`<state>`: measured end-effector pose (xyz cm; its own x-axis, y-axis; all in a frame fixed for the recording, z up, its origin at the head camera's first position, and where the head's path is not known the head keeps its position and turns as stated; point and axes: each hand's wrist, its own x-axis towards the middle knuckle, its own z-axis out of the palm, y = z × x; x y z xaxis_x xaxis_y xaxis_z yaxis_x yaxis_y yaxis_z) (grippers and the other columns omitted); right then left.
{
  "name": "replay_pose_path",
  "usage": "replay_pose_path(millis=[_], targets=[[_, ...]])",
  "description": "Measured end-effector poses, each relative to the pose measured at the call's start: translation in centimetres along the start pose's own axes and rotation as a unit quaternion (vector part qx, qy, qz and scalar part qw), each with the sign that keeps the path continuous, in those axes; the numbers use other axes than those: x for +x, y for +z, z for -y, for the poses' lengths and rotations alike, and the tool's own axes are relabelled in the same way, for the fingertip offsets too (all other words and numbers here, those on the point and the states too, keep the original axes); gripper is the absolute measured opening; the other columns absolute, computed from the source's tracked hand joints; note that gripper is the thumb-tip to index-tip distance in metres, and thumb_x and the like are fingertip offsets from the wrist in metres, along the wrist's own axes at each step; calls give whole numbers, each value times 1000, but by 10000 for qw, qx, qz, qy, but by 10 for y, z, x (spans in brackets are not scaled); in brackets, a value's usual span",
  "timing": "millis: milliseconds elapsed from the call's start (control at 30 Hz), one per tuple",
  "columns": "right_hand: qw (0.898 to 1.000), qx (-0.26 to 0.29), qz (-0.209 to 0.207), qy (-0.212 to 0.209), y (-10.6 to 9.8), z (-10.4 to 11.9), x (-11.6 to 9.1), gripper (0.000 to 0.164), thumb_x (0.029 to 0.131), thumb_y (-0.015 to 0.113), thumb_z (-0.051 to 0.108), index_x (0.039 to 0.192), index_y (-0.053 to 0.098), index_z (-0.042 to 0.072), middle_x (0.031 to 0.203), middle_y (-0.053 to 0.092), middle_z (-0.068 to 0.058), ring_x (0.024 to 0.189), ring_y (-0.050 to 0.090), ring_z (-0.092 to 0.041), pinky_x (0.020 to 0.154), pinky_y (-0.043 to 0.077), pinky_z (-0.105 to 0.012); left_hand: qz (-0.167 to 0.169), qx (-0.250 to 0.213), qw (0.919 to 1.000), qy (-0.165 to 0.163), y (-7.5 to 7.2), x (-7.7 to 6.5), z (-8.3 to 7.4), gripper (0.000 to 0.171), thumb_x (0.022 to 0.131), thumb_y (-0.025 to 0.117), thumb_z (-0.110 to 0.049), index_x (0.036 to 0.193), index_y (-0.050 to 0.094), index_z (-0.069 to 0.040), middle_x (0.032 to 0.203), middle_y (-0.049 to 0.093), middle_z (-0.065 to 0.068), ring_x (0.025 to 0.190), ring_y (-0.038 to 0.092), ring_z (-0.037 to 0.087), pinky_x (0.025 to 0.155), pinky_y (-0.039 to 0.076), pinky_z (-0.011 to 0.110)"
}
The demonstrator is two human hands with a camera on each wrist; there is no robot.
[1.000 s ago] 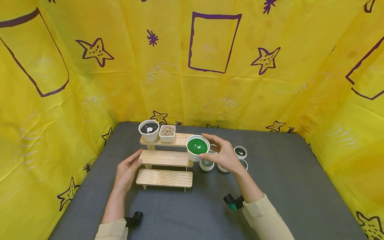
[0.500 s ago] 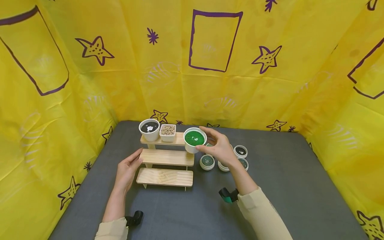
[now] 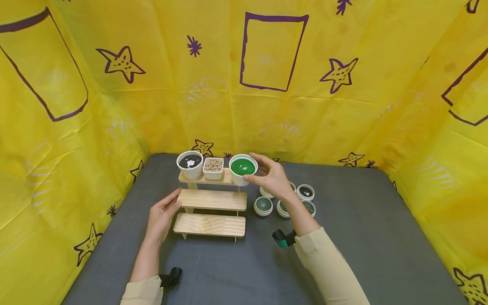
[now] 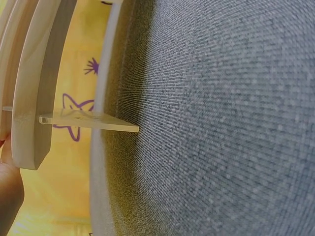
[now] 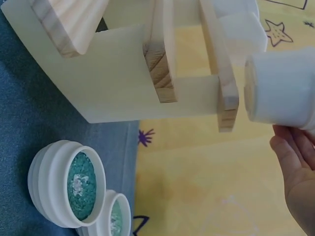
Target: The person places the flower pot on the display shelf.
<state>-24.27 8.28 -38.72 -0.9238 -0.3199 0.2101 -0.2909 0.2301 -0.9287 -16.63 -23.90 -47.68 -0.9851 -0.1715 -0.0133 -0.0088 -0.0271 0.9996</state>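
Observation:
My right hand [image 3: 273, 178] pinches a round white pot [image 3: 240, 179] with a bright green filling, thumb on the near side and fingers behind. The pot is upright over the right end of the top shelf of a three-tier wooden stand [image 3: 213, 200]. In the right wrist view, a narrow gap shows between the pot's base [image 5: 250, 91] and the shelf edge [image 5: 228, 105]. My left hand [image 3: 162, 218] grips the left end of the middle shelf between thumb and fingers. On the top shelf stand a white pot [image 3: 190, 173] with dark filling and a square white bowl [image 3: 212, 174] of beige pebbles.
Right of the stand, several small white jars with dark or green granules cluster on the grey table [image 3: 343, 220]; one jar [image 3: 263, 206] is nearest the stand. Yellow patterned cloth [image 3: 213, 110] surrounds the table at the back and both sides.
My right hand has carried the green-filled pot left and toward the back, from beside the stand's right end to over the top shelf. The left hand has kept its place on the middle shelf.

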Motion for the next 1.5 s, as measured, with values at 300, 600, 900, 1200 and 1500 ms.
replay_pose_path(millis=[300, 600, 900, 1200, 1500], targets=[[9999, -138, 31, -66, 4, -3, 10, 72, 82, 80, 21, 146, 49, 11, 143, 56, -13, 131, 57, -29, 108, 50, -34, -39, 76, 10000, 16, 1, 0, 0, 49, 98, 56, -1, 145, 43, 6, 153, 39, 24, 109, 54, -19, 95, 46, 2], [10000, -72, 38, -21, 10, -1, 14, 73, 82, 81, 20, 146, 48, 11, 147, 53, -12, 131, 57, -29, 108, 51, -34, -31, 59, 10000, 4, 1, -1, -1, 50, 99, 55, -1, 146, 41, 7, 154, 37, 24, 109, 53, -20, 95, 45, 1], [9997, -213, -34, -115, 13, -3, 17, 73, 82, 82, 25, 145, 49, 10, 145, 54, -16, 128, 59, -32, 104, 53, -33, -25, 37, 10000, 1, 1, -1, -2, 49, 99, 54, -1, 146, 41, 7, 154, 38, 22, 107, 53, -22, 95, 45, 1], [10000, -87, -14, -22, 16, -5, 21, 73, 81, 82, 18, 145, 49, 8, 145, 53, -16, 131, 57, -31, 110, 50, -38, -30, 13, 10000, -22, 1, -1, -1, 49, 99, 53, 1, 146, 41, 6, 154, 38, 22, 107, 54, -20, 95, 45, 2], [9998, -185, -77, -51, 19, -6, 20, 72, 81, 82, 22, 145, 50, 10, 142, 56, -13, 131, 57, -27, 110, 49, -33, -62, -53, 10000, 35, 1, 0, 0, 49, 98, 55, 0, 145, 42, 8, 153, 37, 25, 107, 55, -19, 95, 46, 3]])
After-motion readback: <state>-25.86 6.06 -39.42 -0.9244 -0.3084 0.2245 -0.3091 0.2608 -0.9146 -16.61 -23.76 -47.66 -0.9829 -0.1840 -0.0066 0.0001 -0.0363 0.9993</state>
